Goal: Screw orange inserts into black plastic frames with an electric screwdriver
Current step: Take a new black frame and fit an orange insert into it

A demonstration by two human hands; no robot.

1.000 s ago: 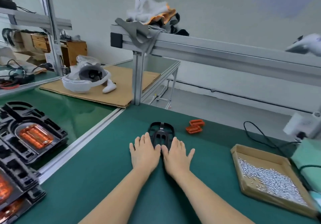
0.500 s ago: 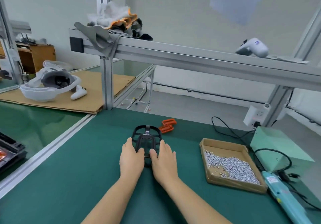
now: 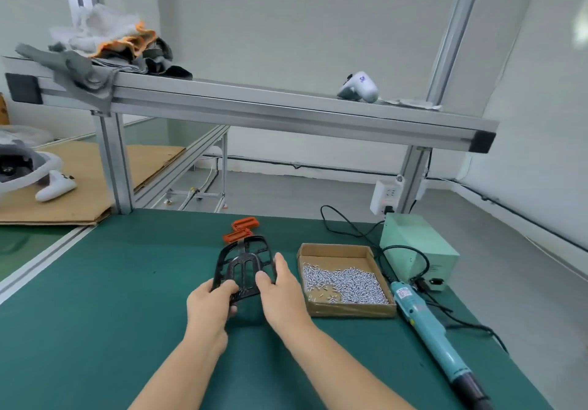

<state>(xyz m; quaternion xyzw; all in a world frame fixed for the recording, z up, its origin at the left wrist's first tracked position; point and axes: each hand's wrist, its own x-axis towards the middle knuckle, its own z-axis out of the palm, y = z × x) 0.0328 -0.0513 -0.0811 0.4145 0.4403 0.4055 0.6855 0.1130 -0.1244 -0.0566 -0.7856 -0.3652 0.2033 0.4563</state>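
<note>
1. The left hand (image 3: 208, 303) is gripping the black frame (image 3: 243, 266) at its near-left edge, fingers curled around it.
2. The right hand (image 3: 280, 292) is holding its right rim, thumb pressing on top.
3. The frame is tilting above the green worktop (image 3: 111, 282), with the orange inserts (image 3: 243, 230) lying at its 12 o'clock.

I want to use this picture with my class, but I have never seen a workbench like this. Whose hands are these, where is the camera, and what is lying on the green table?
The camera sits on a person's head, looking down at their own bare hands; there is no robot. The left hand and right hand both grip a black plastic frame, tilted up off the green table. Just behind it lie two orange inserts. To the right is a cardboard box of small screws, then a blue electric screwdriver, untouched, and a pale green power box.
</note>
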